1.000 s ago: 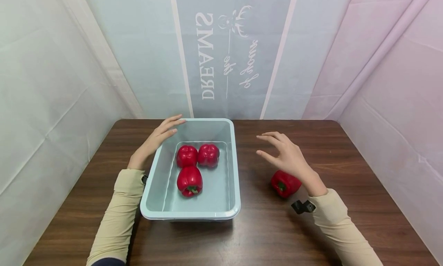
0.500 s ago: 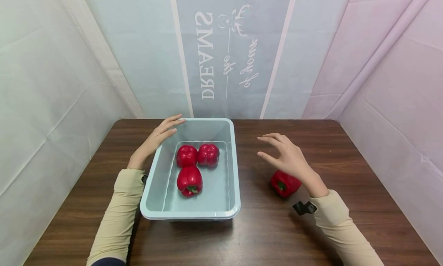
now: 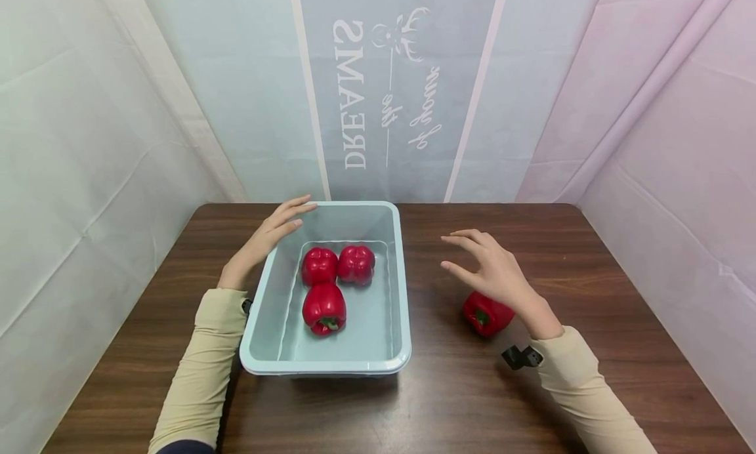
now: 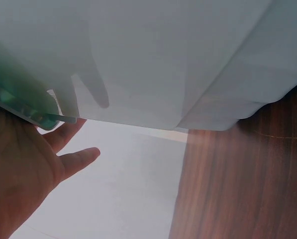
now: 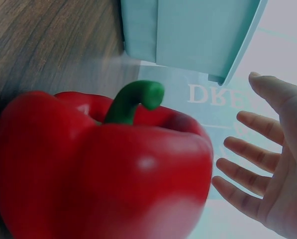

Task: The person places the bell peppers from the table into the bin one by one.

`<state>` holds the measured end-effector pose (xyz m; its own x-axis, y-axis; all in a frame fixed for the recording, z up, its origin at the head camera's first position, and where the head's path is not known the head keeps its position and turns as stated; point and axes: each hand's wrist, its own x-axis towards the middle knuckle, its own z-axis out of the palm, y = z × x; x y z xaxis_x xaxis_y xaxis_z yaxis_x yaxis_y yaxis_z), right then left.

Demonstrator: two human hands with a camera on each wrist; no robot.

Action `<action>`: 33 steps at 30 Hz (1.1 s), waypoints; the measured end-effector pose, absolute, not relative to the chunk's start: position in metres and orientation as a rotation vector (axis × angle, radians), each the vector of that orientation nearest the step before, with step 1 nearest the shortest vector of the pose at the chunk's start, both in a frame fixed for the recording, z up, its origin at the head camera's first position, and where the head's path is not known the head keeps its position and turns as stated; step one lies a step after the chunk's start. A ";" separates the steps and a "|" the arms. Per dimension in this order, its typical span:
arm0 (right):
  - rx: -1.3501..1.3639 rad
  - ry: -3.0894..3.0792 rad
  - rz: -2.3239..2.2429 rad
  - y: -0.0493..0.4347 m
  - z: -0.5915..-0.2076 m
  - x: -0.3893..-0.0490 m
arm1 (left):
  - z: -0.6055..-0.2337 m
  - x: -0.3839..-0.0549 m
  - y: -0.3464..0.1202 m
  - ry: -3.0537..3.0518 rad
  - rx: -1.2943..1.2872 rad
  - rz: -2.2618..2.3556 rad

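Note:
A pale blue plastic tub (image 3: pixel 369 336) holds three red bell peppers, two side by side at the back and one bell pepper (image 3: pixel 324 306) in front with its green stem toward me. My left hand (image 3: pixel 266 237) lies along the tub's left rim, fingers extended and spread over the far corner. To the right of the tub my right hand (image 3: pixel 493 270) hovers with fingers loosely bent and nothing in its grasp. Beneath its wrist another red bell pepper (image 3: pixel 487 315) rests on the table, partly hidden. The right wrist view shows that bell pepper (image 5: pixel 103 169) close up, stem upward, apart from the fingers.
The dark wood table (image 3: pixel 449 401) carries the tub and the loose pepper. White cloth walls stand at left and right, and a printed blue-grey curtain (image 3: pixel 401 113) hangs behind the table's back edge. A small black camera (image 3: pixel 522 357) sits at the right cuff.
My right hand has drifted very slightly to the right and down. The left hand, the tub and the peppers stay in place.

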<state>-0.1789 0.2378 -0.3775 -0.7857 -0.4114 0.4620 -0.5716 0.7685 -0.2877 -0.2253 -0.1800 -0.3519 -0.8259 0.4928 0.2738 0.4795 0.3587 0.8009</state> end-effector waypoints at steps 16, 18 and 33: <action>0.742 -2.604 0.588 0.239 -0.378 -0.177 | -0.351 -0.225 -0.181 2.568 0.899 1.518; 0.738 -2.611 0.584 0.240 -0.378 -0.176 | -0.351 -0.225 -0.181 2.562 0.897 1.523; 0.759 -2.602 0.588 0.242 -0.382 -0.174 | -0.352 -0.225 -0.182 2.556 0.893 1.516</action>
<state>-0.1736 0.2416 -0.3820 -0.7885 -0.4198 0.4495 -0.5723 0.7685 -0.2862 -0.2248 -0.1817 -0.3516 -0.8334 0.4933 0.2491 0.4552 0.3571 0.8156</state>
